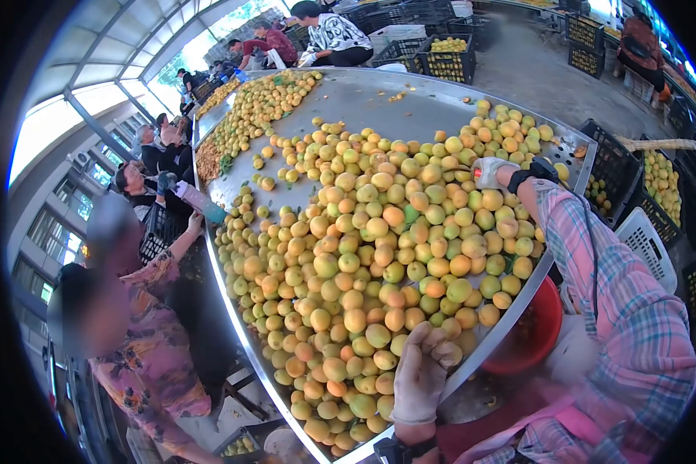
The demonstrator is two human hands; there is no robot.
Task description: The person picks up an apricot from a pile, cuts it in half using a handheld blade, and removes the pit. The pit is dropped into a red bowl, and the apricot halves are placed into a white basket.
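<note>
A large heap of yellow-orange fruit point(379, 232) covers much of a metal table point(348, 97). My left hand point(421, 373), in a pale glove with a black wristband, is at the near edge of the heap with its fingers curled beside the fruit. Whether it holds anything is hidden. Farther up on the right, my right hand point(489, 172), also gloved, rests at the heap's edge. Its fingers look bent together around something too small to make out, with a bit of red at the tips.
A red basin point(527, 329) stands below the table's right edge. Black crates point(611, 166) and a white crate point(648, 243) are at the right. A person in a floral top point(151, 340) is at the left edge, holding a bottle point(201, 203). Several people sit farther off.
</note>
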